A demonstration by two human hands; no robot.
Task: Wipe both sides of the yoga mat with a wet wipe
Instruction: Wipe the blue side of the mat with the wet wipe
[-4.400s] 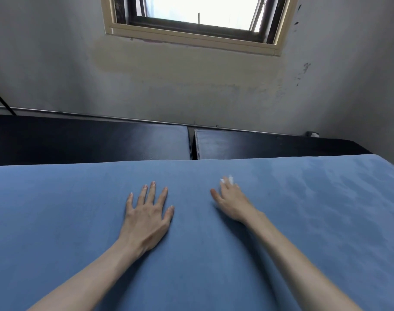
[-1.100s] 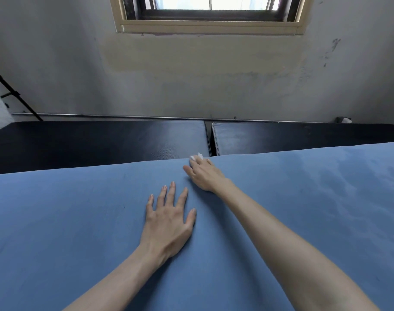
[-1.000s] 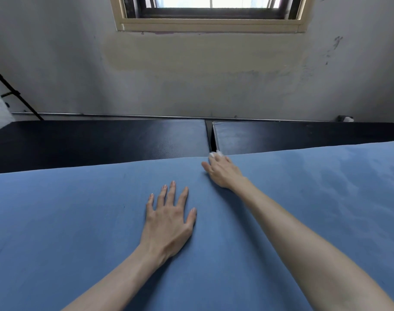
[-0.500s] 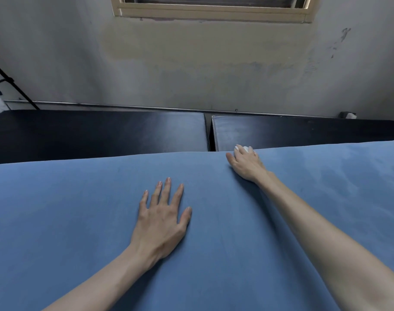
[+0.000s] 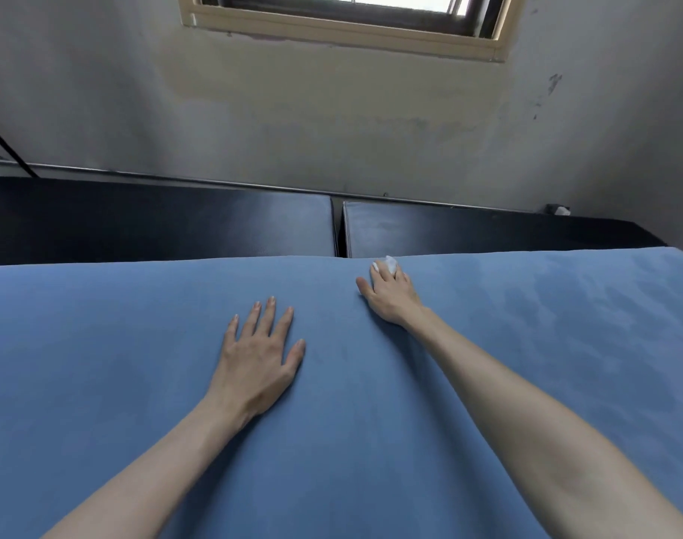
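The blue yoga mat point(image 5: 98, 363) fills the lower half of the view, with darker damp patches on its right part. My left hand point(image 5: 260, 357) lies flat on the mat near its middle, fingers spread, holding nothing. My right hand point(image 5: 388, 293) reaches to the mat's far edge and presses a small white wet wipe point(image 5: 390, 263) under its fingers; only a bit of the wipe shows past the fingertips.
Beyond the mat's far edge lie two black padded mats point(image 5: 157, 223) with a seam between them, ending at a grey wall point(image 5: 332, 122). A window point(image 5: 351, 21) sits high in the wall. A small white object point(image 5: 559, 209) rests at the wall's base on the right.
My right hand with the wipe has slid rightward along the mat's far edge over the last second. My left hand has stayed flat in about the same place.
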